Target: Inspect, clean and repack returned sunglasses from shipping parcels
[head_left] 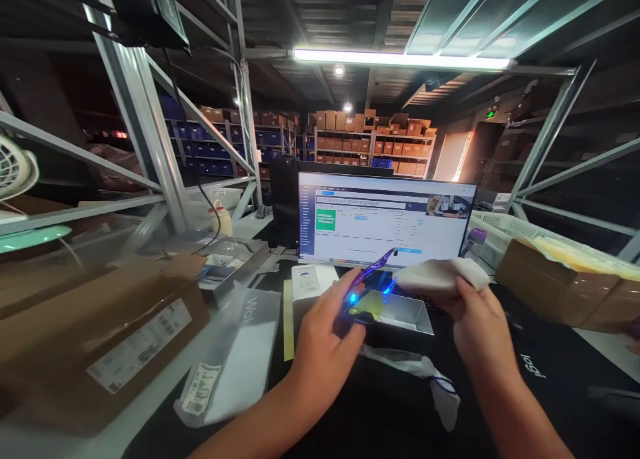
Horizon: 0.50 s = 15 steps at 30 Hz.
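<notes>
Both hands were busy up front over the dark mat [390,412], and neither was spread wide! The left hand [325,325] had the shiny eyewear [377,265] pinched between thumb and fingers, tilted up in front of the monitor [385,222], its purple edge catching the light and a bright blue glint flashing near the fingertips. Across from it, the right hand [477,315] gripped a pale cloth [440,275] by its near end, thumb on top, the rest stretching leftward toward the eyewear; whether the two touched, you could not tell from this angle. Just behind and below the eyewear sat an open box [425,315], pale inside, with something yellowish showing past the left hand. Nearer the person, a limp whitish pouch [443,399] with a dark cord lay on the mat between the forearms. Over to the left, a translucent plastic sleeve [240,359] rested with white contents inside and a printed label near its lower end, a narrow yellow strip [289,319] standing just beyond it, next to a white printed card [310,282]. Farther left stood a big cardboard box [65,319] bearing a shipping label [140,345]; on the right, another brown carton [545,279] sat near a white perforated crate [515,225]. Overhead, a long tube light [400,59] blazed away.
</notes>
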### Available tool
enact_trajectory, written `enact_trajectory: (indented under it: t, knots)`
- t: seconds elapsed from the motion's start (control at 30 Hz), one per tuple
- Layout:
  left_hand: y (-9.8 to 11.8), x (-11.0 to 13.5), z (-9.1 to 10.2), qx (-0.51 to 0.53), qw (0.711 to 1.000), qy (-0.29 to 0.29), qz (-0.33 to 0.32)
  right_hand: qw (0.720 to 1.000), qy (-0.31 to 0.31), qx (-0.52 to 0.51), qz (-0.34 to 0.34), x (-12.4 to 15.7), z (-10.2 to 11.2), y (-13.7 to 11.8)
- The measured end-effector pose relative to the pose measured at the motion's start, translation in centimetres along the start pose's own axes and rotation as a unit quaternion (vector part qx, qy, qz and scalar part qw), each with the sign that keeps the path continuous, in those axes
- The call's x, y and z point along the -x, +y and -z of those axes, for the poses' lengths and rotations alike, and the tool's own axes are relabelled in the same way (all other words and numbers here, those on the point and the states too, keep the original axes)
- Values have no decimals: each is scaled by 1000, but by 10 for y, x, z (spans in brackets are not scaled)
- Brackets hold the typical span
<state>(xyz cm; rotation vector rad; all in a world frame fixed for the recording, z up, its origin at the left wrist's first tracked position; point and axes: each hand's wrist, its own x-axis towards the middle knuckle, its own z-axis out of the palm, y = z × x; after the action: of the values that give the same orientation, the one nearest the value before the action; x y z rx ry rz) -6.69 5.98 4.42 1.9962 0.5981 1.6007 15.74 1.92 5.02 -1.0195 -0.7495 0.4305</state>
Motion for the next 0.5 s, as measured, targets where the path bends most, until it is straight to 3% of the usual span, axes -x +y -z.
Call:
enact_trajectory:
  t: [0.07, 0.1, 0.17, 0.23, 0.3, 0.4, 0.5]
  knots:
    - [-3, 4, -5, -11, 1000, -2, 8, 999, 32, -22, 8, 25, -15, 9]
    - [-5, 6, -8, -17, 1000, -6, 10, 1000, 13, -21, 8, 41, -21, 13]
    - [-7, 10, -12, -22, 1000, -17, 11, 995, -91, -33, 21, 69, -31, 14]
    - [-7, 12, -13, -19, 1000, -22, -3, 972, -223, -58, 48, 84, -35, 9]
    - [-6, 13, -14, -25, 999, -25, -24, 953, -287, -78, 56, 84, -36, 1]
    - [-7, 15, -17, -59, 995, -43, -65, 964, -259, -50, 34, 72, -36, -8]
    - [-12, 18, -22, -95, 988, -52, -105, 976, -205, 20, 71, 71, -39, -7]
